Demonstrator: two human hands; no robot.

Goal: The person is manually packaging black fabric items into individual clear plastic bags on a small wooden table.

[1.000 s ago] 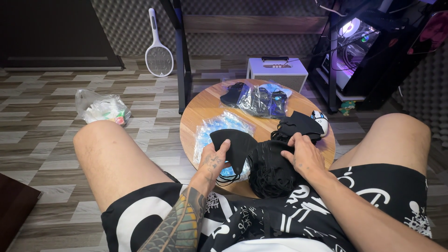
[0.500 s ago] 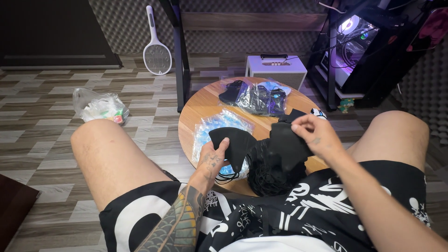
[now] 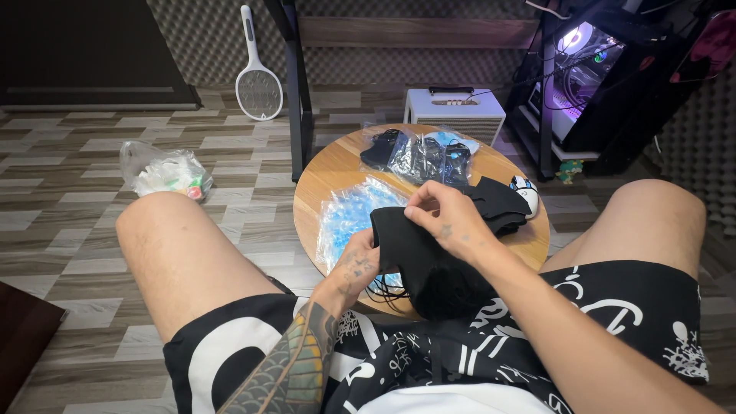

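My left hand [image 3: 357, 262] grips the lower left edge of a black cloth face mask [image 3: 406, 249] at the near side of a small round wooden table [image 3: 326, 172]. My right hand [image 3: 448, 218] pinches the same mask at its top edge. A heap of more black masks [image 3: 448, 287] lies under it at the table's near edge, with thin ear loops hanging out. Another black mask [image 3: 502, 201] rests on the table just right of my right hand. Clear blue-tinted plastic bags [image 3: 345, 218] lie left of the mask.
Bagged masks [image 3: 425, 153] sit at the table's far side, a small white round object [image 3: 525, 192] at its right. My bare knees flank the table. On the floor: a crumpled plastic bag [image 3: 165, 170], a white racket-shaped swatter [image 3: 258, 88], a white speaker [image 3: 454, 111], a lit computer case [image 3: 586, 73].
My right hand has moved left from the masks on the right and joined my left hand on one mask, which is now held spread between both hands.
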